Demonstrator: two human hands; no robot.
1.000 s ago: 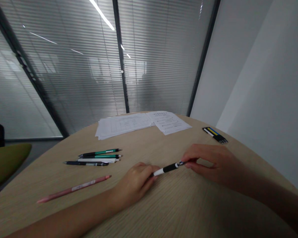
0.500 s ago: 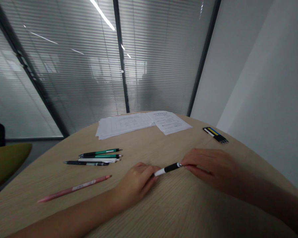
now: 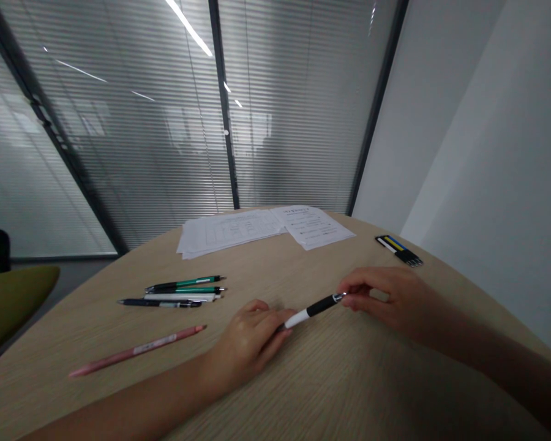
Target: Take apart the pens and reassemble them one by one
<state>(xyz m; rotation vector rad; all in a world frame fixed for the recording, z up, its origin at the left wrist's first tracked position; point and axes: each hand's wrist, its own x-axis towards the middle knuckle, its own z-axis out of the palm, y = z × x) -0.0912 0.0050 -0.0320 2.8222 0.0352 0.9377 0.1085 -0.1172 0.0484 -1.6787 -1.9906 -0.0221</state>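
Two hands share one black-and-white pen (image 3: 314, 308). My right hand (image 3: 388, 303) pinches its metal end between thumb and forefinger, while my left hand (image 3: 248, 349) lies curled on the counter (image 3: 349, 386), fingertips at the white end; I cannot tell whether they grip it. A light, level hold at both ends suits so slim a barrel. Its long axis slants, white end toward 8 o'clock, metal end toward 2 o'clock. Four pens (image 3: 179, 296) lie side by side at 10 o'clock, with a pink pencil (image 3: 138, 351) nearer 9 o'clock and papers (image 3: 266, 228) at 12 o'clock.
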